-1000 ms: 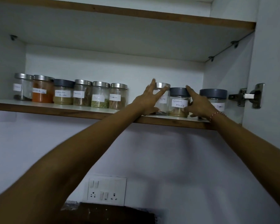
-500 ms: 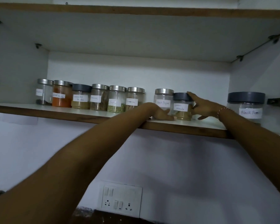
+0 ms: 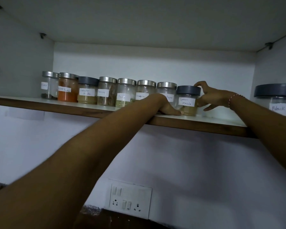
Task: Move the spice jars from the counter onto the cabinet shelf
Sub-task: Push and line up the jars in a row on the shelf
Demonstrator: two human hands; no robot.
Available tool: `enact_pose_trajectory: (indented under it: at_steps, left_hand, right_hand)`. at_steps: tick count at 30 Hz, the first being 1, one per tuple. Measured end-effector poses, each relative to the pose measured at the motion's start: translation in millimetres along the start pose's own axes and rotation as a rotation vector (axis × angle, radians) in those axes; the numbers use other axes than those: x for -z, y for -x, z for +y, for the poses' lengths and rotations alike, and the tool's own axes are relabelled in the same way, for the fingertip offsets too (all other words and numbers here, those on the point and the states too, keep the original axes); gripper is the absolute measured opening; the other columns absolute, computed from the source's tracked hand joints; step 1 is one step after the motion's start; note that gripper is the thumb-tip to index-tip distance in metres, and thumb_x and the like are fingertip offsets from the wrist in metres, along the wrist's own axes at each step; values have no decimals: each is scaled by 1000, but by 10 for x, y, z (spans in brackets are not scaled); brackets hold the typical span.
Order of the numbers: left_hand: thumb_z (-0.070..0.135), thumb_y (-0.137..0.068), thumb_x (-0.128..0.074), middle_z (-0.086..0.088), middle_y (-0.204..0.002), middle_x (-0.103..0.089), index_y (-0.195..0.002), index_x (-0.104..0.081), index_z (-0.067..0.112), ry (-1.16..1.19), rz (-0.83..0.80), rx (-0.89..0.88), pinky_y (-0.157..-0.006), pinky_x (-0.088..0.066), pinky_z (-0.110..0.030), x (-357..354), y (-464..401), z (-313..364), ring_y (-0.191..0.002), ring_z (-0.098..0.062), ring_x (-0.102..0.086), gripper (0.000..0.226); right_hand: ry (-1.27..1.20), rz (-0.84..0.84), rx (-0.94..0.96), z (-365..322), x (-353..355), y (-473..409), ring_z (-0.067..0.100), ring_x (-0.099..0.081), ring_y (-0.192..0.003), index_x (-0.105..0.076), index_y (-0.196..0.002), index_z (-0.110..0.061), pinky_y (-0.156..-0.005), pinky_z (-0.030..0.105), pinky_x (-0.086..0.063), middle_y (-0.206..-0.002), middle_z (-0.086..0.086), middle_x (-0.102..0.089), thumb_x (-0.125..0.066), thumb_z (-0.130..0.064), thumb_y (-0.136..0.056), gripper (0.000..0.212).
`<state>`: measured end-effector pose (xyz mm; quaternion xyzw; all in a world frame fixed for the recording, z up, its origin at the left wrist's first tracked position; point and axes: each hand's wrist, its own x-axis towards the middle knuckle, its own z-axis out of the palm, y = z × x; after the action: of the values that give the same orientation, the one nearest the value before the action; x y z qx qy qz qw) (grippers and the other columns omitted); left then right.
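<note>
Our right hand (image 3: 211, 96) holds the Garam Masala jar (image 3: 187, 101) from its right side: one finger curls over the dark grey lid, the thumb sits low against the glass, the other fingers (image 3: 208, 109) splay loose toward the shelf. Our left hand (image 3: 168, 108) lies flat on the cabinet shelf (image 3: 205, 119), fingers straight, holding nothing, tips touching or just short of the jar's lower left; we cannot tell which. The left wrist covers part of the Pepper jar (image 3: 168, 93).

The Garam Masala jar stands upright, right end of a tight row, just beside the Pepper jar. Row from the left: a mostly empty steel-lid jar (image 3: 49, 85), a red powder jar (image 3: 67, 90), the Coriander Powder jar (image 3: 87, 91) with a grey lid, a jar (image 3: 106, 91) with a half-readable label, the Fennel jar (image 3: 125, 93), a jar (image 3: 145, 91) half hidden by our forearm. The jars stand close, almost no gaps.

Open shelf room lies right of the Garam Masala jar, up to a bigger grey-lid Black Pepper jar (image 3: 277, 101) at the frame edge, well apart. A bare strip runs along the wooden front edge before the row. There is plenty of headroom under the upper shelf (image 3: 139, 30).

A switch and socket plate (image 3: 130, 200) sits on the wall below.
</note>
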<state>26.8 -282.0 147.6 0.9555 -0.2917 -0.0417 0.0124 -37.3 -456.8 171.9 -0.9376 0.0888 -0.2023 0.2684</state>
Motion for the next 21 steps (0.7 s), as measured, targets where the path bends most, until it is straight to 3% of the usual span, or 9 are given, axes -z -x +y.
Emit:
enact_pose_trajectory:
  at_steps: [6, 9, 11, 16, 21]
  left_hand:
    - [70, -86, -28, -12, -155, -19, -149, -7, 15, 29, 32, 26, -106, -29, -39, -15, 40, 22, -139, -31, -26, 86]
    - [74, -83, -29, -12, -152, -26, -149, -14, 12, 60, 23, 35, -94, -33, -37, -33, 116, -1, -136, -31, -31, 91]
    - [76, -81, -29, -12, -152, -26, -148, -16, 13, 60, 50, 30, -93, -33, -37, -57, 169, -5, -135, -32, -33, 93]
    - [70, -86, -28, -7, -157, -16, -149, -14, 17, 120, 126, -160, -114, -19, -44, -76, 188, 91, -143, -28, -20, 84]
    - [61, -90, -33, -6, -158, -12, -149, -7, 16, 92, 311, -453, -116, -13, -39, -168, 323, 611, -145, -26, -14, 78]
  right_hand:
    - [8, -3, 4, 16, -42, 18, 30, -52, -105, -10, -142, -29, -83, 40, -48, -133, 16, -40, -56, 1, -85, 79]
    - [66, 56, 34, 41, -53, 109, 36, -42, -126, 5, -147, -28, -97, 45, -41, -151, 16, -26, -58, -5, -86, 91]
    - [121, 99, 54, 39, -43, 229, 36, -34, -134, 5, -148, -25, -107, 45, -35, -154, 16, -21, -58, -5, -86, 90]
    - [357, 190, 153, 42, -12, 766, 29, -40, -131, -37, -139, -16, -104, 34, -33, -145, 12, -42, -55, -10, -88, 55]
    - [393, 528, 250, 165, 147, 1289, 27, -52, -119, -56, -123, -14, -98, 31, -39, -132, 9, -56, -54, -13, -88, 35]
